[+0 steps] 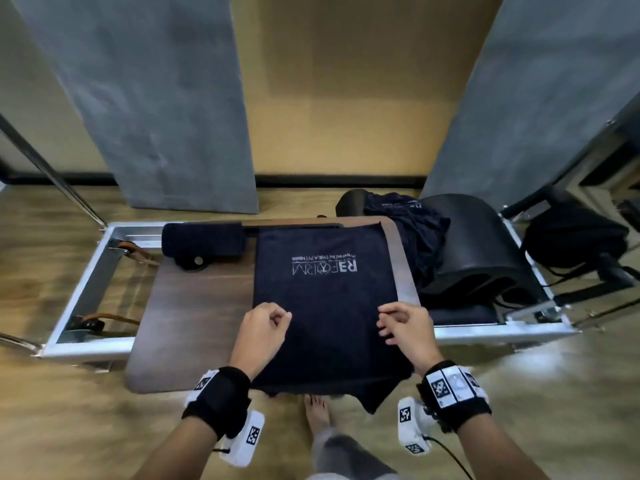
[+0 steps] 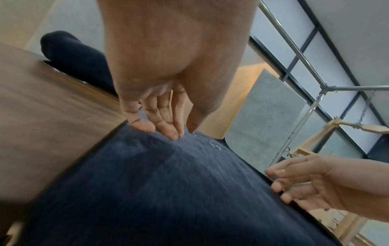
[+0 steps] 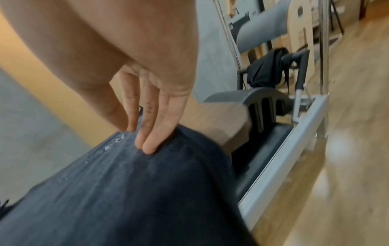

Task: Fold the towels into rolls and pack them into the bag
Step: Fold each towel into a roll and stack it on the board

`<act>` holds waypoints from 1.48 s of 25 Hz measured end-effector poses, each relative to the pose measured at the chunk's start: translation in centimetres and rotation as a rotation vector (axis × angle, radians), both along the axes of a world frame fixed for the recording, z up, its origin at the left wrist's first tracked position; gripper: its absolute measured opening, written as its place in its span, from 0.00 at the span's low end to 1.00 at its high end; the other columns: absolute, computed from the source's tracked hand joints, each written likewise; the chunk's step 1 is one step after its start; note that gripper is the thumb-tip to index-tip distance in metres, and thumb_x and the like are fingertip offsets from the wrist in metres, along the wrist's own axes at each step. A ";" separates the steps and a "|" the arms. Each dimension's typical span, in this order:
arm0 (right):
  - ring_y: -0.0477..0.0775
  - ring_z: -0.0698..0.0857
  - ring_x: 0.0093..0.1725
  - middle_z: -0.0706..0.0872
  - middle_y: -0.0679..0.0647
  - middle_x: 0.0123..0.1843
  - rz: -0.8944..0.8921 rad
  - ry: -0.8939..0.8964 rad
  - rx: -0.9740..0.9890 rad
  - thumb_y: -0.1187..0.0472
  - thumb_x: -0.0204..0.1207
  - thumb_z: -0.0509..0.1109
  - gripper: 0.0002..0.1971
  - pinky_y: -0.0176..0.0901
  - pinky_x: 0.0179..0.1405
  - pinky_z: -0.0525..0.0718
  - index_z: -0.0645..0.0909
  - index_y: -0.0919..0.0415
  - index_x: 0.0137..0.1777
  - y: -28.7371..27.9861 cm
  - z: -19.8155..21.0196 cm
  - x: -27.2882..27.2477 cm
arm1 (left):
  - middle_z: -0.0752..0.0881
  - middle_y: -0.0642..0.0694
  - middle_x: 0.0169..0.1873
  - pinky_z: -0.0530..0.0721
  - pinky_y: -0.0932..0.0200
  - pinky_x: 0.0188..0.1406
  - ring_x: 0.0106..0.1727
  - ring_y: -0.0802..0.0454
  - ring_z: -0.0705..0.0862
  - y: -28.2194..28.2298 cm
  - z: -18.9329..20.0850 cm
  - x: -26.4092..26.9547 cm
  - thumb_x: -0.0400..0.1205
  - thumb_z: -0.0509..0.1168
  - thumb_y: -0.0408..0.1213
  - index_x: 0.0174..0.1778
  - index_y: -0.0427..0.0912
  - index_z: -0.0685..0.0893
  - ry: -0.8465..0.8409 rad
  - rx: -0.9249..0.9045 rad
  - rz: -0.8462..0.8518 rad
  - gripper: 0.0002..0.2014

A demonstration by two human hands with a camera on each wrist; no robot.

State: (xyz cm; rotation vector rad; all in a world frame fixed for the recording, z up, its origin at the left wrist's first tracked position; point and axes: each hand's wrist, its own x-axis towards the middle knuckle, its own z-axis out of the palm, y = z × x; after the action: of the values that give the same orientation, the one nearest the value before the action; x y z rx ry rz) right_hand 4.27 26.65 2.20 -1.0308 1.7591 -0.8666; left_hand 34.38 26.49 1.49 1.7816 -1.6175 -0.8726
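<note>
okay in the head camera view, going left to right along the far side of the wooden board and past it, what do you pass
Rolled towel → flat spread towel with the logo → crumpled towel pile → black arched barrel → black bag.

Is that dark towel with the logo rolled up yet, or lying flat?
Flat. The logo towel lies spread on the wooden board, its near edge hanging over; only the rolled towel beside it is done.

Towel [image 1: 329,289]: navy, white lettering; bench [image 1: 194,306]: dark walnut grain; rolled towel [image 1: 202,240] at 10 o'clock: navy
</note>
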 end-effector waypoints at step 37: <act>0.54 0.84 0.20 0.88 0.57 0.26 0.154 0.160 -0.014 0.67 0.81 0.77 0.06 0.46 0.20 0.84 0.84 0.67 0.44 -5.2 3.9 1.1 | 0.75 0.58 0.45 0.74 0.48 0.53 0.58 0.52 0.82 2.3 1.0 2.2 0.82 0.76 0.47 0.43 0.57 0.81 -0.509 0.075 -0.283 0.09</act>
State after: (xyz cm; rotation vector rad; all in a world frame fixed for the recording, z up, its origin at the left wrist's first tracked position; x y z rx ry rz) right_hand 5.35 21.46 6.07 -1.2562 1.7803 -0.7176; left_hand 36.54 28.83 2.52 1.9652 -2.2261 -0.6317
